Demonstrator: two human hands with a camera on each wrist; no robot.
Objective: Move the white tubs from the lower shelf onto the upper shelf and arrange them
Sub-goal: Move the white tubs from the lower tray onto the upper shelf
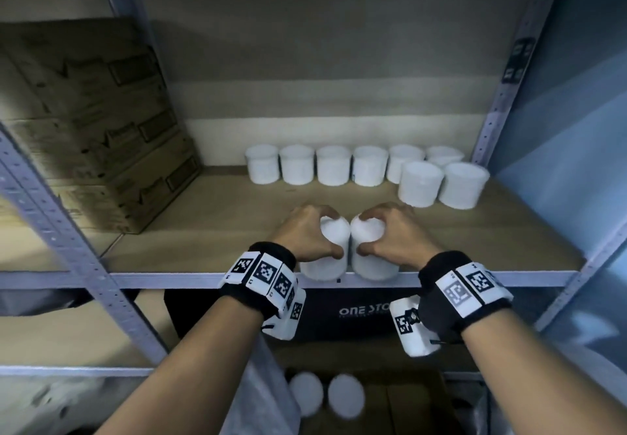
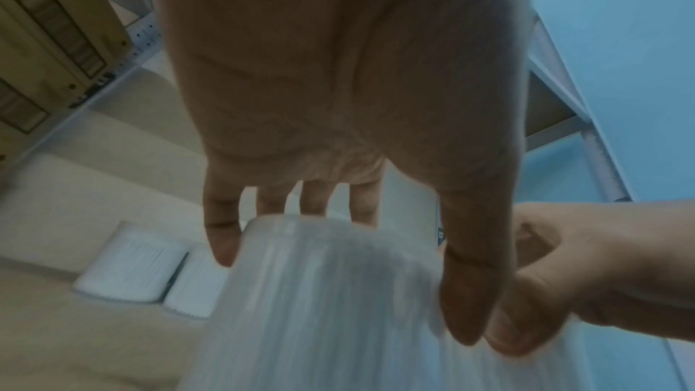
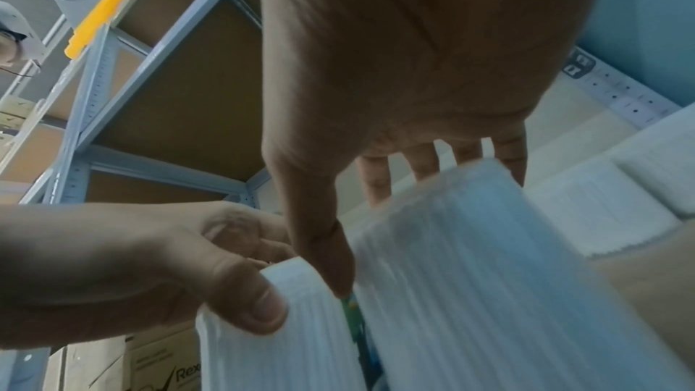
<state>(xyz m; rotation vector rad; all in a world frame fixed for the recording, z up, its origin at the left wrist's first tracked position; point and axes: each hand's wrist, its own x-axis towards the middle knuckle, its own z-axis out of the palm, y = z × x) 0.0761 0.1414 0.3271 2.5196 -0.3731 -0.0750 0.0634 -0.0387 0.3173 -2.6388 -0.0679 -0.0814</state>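
L hand is gripping the left tub, thumb on the near side, fingers curled over the far rim; grip clamped. R hand is doing the same on the right tub, also clamped. Both tubs are standing upright at the front edge of the upper shelf, side by side and touching or nearly so; I can't tell from the head view whether they're fully set down or just above the board. Wrist views are blurring but showing fingers wrapped on ribbed white walls.

Landmark = back row of tubs, six along the shelf's rear wall. Just in front of that row's R end, two more tubs are starting a second row. My pair is sitting well in front of the back row, nearer its middle than its R end.

Key relation: the open slot in the second row is lying fwd and slightly R of both grips, directly L of the two front tubs. R hand is nearer to it, so I'm judging the right tub goes first or both slide together. Long axes vertical, so pushing fwd shouldn't tip them if I'm keeping hold low.

Cardboard boxes are stacked far L of the back row. Two more tubs are waiting on the lower shelf, below my arms. Task roughly two-thirds done, I reckon.
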